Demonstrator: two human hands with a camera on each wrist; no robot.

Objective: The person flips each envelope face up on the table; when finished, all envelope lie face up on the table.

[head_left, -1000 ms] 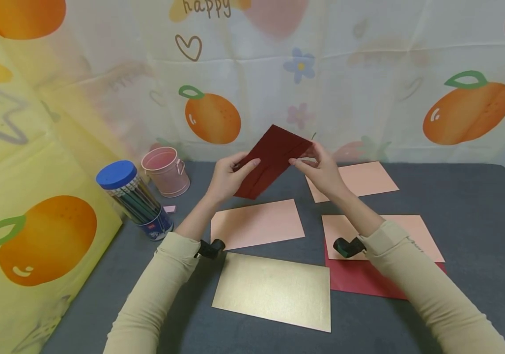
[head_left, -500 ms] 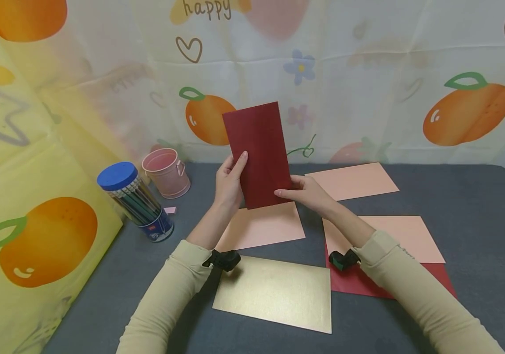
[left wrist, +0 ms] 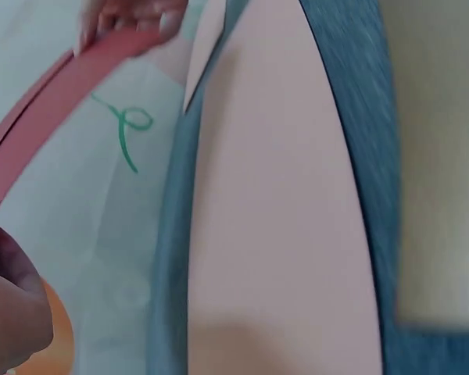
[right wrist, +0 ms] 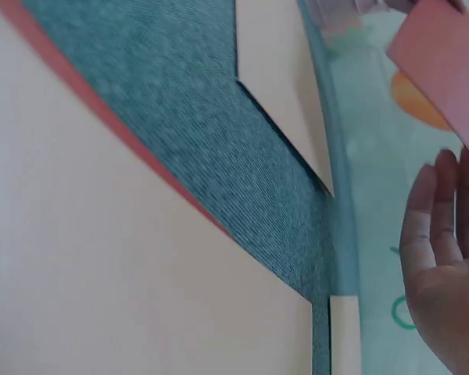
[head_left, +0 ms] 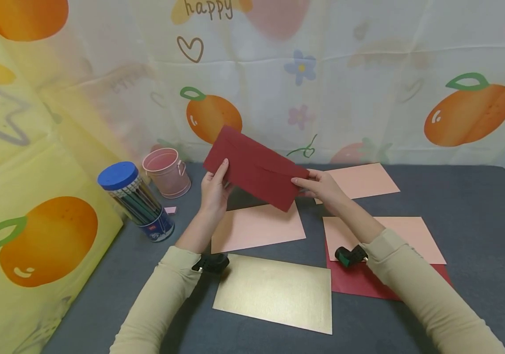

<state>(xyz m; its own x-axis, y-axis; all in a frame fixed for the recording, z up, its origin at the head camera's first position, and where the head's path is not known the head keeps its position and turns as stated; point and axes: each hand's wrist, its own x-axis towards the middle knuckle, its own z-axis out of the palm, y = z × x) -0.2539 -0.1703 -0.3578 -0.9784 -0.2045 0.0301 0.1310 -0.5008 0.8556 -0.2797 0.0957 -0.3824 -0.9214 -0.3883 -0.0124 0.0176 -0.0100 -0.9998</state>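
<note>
A dark red envelope (head_left: 257,169) with a flap line along its face is held up above the table, tilted down to the right. My left hand (head_left: 214,194) grips its left end, thumb on the near face. At the right end my right hand (head_left: 323,189) pinches it between thumb and fingers. In the left wrist view the envelope (left wrist: 59,109) appears nearly edge-on. Below it lies a pink envelope-sized sheet (head_left: 259,228), and a gold sheet (head_left: 274,292) sits nearer the front.
Another pink sheet (head_left: 363,181) lies at the back right. Further forward, a pink sheet (head_left: 405,238) overlaps a red one (head_left: 363,282). On the left stand a blue-lidded tub of pencils (head_left: 135,201) and a small pink bucket (head_left: 167,173), with a pink eraser-like block (head_left: 170,210) near them.
The red envelope was tilted away, then turned upright, and has now swung to a slanted, near-horizontal position showing its flap side. Both hands keep hold of it throughout.
</note>
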